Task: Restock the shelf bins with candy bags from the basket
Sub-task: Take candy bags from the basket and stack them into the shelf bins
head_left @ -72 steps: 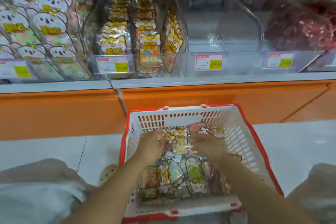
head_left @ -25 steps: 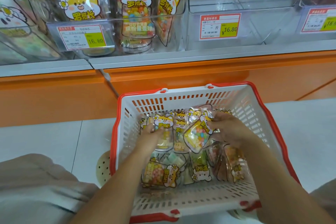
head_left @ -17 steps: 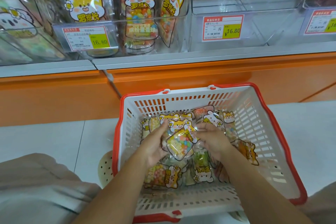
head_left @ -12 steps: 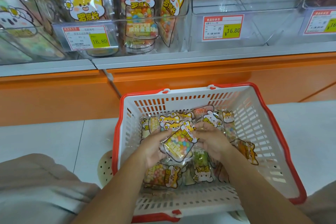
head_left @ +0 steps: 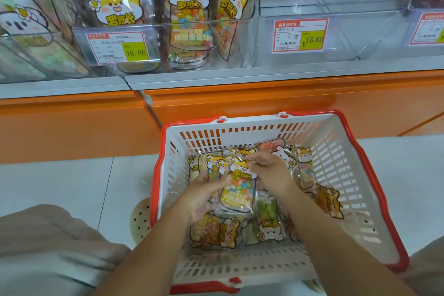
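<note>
Early stage: left hand and right hand both grip one candy bag over the basket. Many bags remain, and one shelf bin looks empty.

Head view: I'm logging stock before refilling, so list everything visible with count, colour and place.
basket: one, white with red rim, on floor below shelf.
candy bags: many, clear with yellow fox labels, in basket.
held candy bag: one, multicoloured sweets, over basket.
stocked bin: one, clear, fox bags inside, shelf centre.
empty bin: one, clear, right of it.
price tags: three, red-edged, bin fronts.
left hand: one, holds held candy bag's side.
right hand: one, pinches its top.
</note>
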The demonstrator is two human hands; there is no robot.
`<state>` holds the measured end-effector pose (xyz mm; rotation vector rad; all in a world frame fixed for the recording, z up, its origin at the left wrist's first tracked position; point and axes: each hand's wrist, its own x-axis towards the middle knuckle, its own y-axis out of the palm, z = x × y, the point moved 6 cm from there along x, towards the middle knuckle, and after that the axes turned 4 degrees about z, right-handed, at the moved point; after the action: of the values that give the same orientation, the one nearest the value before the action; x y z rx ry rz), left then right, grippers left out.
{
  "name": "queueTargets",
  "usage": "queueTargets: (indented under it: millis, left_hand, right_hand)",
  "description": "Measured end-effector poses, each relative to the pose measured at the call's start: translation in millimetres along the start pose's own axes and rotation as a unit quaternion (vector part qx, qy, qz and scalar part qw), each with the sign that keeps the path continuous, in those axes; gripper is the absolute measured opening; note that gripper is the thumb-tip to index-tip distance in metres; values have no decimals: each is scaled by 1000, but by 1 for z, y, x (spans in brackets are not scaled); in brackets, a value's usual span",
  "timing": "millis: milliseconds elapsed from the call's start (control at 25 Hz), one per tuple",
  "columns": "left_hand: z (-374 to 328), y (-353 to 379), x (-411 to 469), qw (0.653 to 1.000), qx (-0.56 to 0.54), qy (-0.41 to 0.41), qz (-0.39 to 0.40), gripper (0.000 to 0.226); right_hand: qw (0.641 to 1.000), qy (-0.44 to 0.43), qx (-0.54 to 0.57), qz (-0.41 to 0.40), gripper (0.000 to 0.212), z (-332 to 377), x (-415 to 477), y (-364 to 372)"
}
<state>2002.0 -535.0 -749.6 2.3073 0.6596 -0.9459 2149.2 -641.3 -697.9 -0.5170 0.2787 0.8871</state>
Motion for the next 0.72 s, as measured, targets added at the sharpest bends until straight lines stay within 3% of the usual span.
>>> queueTargets:
  millis: [80,160,240,320,360,440,520,640,720]
  left_hand:
    - [0,-3,-3,1000,15,16,-1,121]
    - [0,-17,0,998,27,31,-47,109]
    - [-5,-28,-4,991,38,58,-111,66]
    - [-7,-32,-6,984,47,87,-146,53]
    - [-6,-33,-6,982,51,89,-155,54]
    - [-3,-36,-4,980,54,88,-169,62]
    - [-2,-36,-5,979,58,80,-176,70]
    - [-5,-33,-7,979,57,87,-175,62]
    - [-8,-29,-9,979,44,102,-169,59]
  right_hand:
    - [998,26,51,-29,13,-7,6,9]
    - [986,98,99,-89,10,-31,13,1]
    - [983,162,-48,-71,19,-55,19,-7]
    - [961,221,-166,-7,33,-70,13,2]
    - [955,241,-176,4,62,-79,11,11]
    - [960,238,-151,-11,49,-79,5,25]
    - [970,207,-129,-22,51,-74,5,33]
    - [984,170,-29,-41,30,-61,7,23]
    - [982,159,53,-83,31,-54,6,2]
